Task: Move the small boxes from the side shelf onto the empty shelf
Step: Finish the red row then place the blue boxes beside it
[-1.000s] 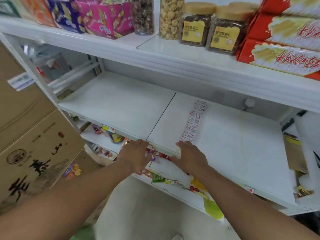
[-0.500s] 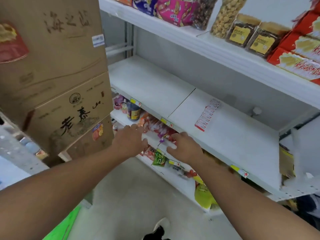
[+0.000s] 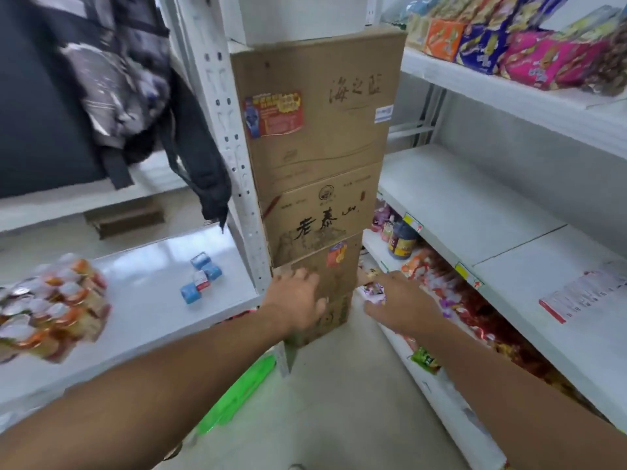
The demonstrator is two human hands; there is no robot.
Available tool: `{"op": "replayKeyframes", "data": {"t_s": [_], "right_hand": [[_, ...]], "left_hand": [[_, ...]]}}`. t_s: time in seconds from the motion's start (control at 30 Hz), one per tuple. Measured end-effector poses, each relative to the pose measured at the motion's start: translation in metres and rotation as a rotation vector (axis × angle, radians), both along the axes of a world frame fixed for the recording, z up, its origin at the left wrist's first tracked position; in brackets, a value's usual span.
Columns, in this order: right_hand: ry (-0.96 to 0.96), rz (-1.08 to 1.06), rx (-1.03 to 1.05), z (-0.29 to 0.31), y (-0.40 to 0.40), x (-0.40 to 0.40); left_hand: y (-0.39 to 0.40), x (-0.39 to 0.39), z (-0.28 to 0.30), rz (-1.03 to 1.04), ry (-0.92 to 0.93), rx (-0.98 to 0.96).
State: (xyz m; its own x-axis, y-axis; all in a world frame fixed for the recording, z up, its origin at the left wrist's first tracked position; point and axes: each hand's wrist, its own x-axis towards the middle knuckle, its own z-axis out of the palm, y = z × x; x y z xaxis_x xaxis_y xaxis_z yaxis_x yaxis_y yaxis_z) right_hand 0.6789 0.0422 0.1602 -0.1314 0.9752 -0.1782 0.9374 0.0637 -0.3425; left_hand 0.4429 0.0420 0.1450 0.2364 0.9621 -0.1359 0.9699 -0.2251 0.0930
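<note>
Small boxes (image 3: 201,277) lie clustered on side shelf (image 3: 142,300), cluster axis running diagonally; labels unreadable. Left hand (image 3: 297,301) and right hand (image 3: 402,305): spread, holding nothing. Carton (image 3: 322,218) reads "老泰山".

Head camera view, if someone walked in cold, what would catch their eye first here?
Probably the tall stack of cardboard cartons dead centre, wedged between the two shelf units. Next, the left hand and right hand reaching out empty in front of its base. Then the cluster of small blue boxes on the white side shelf at left, and the bare white shelf at right.
</note>
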Motion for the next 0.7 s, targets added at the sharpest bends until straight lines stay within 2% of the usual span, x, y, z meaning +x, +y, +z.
{"op": "replayKeyframes", "data": {"t_s": [0.1, 0.3, 0.53, 0.7], "right_hand": [[0.045, 0.128, -0.014, 0.002, -0.006, -0.022], [0.049, 0.313, -0.057, -0.009, -0.038, -0.065], [0.048, 0.442, -0.077, -0.007, -0.060, -0.118], [0.013, 0.477, -0.066, -0.004, -0.064, -0.160]], "left_hand": [[-0.037, -0.024, 0.003, 0.034, 0.102, 0.013], [-0.102, -0.069, -0.009, 0.242, 0.155, -0.009], [-0.150, -0.122, -0.004, 0.419, 0.172, -0.016], [-0.167, -0.156, -0.008, 0.460, 0.143, -0.027]]}}
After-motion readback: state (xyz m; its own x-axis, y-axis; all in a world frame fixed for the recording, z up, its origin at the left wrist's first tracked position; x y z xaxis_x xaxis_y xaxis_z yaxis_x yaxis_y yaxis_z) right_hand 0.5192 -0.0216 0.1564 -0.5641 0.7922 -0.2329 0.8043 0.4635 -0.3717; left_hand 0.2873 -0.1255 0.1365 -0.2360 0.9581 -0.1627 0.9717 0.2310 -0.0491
